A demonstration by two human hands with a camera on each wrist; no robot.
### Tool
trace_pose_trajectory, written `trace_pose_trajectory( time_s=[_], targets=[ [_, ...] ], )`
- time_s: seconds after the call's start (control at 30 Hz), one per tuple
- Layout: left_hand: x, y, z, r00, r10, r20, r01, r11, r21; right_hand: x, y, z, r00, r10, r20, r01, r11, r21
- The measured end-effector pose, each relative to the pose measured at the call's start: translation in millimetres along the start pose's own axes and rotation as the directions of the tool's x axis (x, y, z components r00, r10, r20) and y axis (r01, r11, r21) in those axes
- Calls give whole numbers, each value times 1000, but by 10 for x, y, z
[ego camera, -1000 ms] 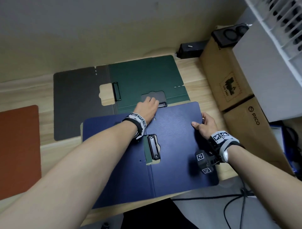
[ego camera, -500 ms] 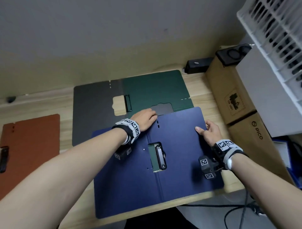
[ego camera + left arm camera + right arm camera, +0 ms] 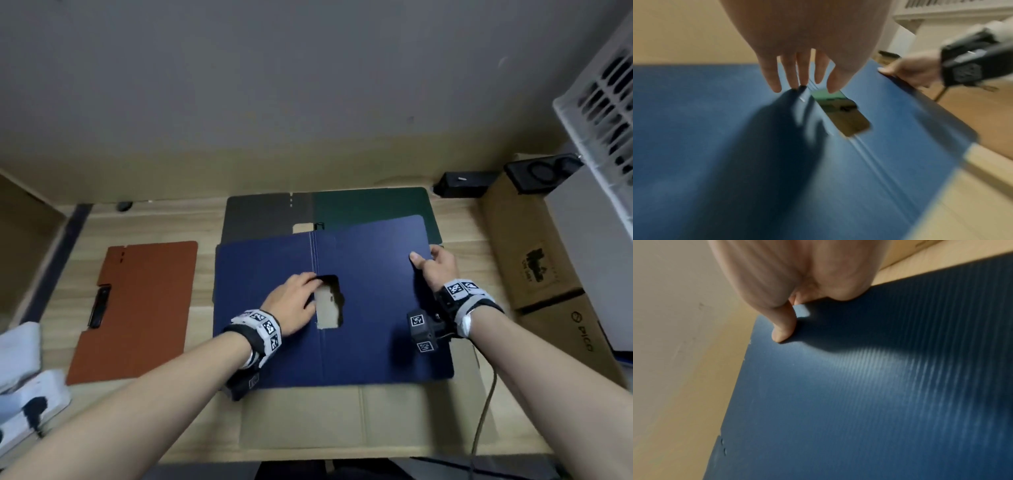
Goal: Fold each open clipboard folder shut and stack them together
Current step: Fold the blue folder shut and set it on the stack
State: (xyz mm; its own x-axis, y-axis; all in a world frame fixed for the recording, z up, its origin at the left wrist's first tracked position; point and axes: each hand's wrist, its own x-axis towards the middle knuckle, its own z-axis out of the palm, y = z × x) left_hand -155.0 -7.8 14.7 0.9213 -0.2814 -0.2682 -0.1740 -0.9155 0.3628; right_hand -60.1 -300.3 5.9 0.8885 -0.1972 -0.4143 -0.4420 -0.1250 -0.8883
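An open blue clipboard folder [image 3: 376,329] lies spread out in the middle of the wooden table [image 3: 479,233], with a cutout [image 3: 329,308] at its spine. My left hand [image 3: 298,294] hovers at the cutout with straight fingers [image 3: 791,74] and holds nothing. My right hand [image 3: 431,263] pinches the folder's far right edge, thumb [image 3: 783,326] on top. Behind lies an open folder, grey [image 3: 260,219] on the left and green [image 3: 373,205] on the right, partly covered by the blue one. A closed orange folder [image 3: 137,308] lies to the left.
Cardboard boxes [image 3: 534,267] and a white slatted crate [image 3: 603,102] stand along the right. A black device [image 3: 462,183] sits at the back right. A flat cardboard sheet [image 3: 359,418] lies at the front edge, a cable [image 3: 486,404] hangs beside it, and white items [image 3: 20,377] sit front left.
My left hand has come back from the blue folder's far edge to the spine cutout. The black clip seen in the cutout earlier no longer shows there. My right hand keeps its hold on the right edge.
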Motion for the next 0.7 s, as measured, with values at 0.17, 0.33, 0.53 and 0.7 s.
trace_pose_trajectory(
  time_s=[0.17, 0.33, 0.53, 0.7],
  targets=[
    [-333, 129, 589, 973, 0, 229, -34, 989, 145, 73, 215, 340, 992, 2, -130, -7, 999, -33],
    [-337, 101, 749, 962, -64, 266, -19, 954, 301, 207, 522, 327, 984, 111, -140, -134, 977, -164],
    [-326, 260, 767, 960, -71, 270, -67, 880, 470, 64, 718, 93, 979, 191, -73, -205, 909, -362],
    [-318, 276, 638, 980, -52, 194, -46, 881, 470, -11, 961, -29, 959, 276, 63, -236, 903, -358]
  ],
)
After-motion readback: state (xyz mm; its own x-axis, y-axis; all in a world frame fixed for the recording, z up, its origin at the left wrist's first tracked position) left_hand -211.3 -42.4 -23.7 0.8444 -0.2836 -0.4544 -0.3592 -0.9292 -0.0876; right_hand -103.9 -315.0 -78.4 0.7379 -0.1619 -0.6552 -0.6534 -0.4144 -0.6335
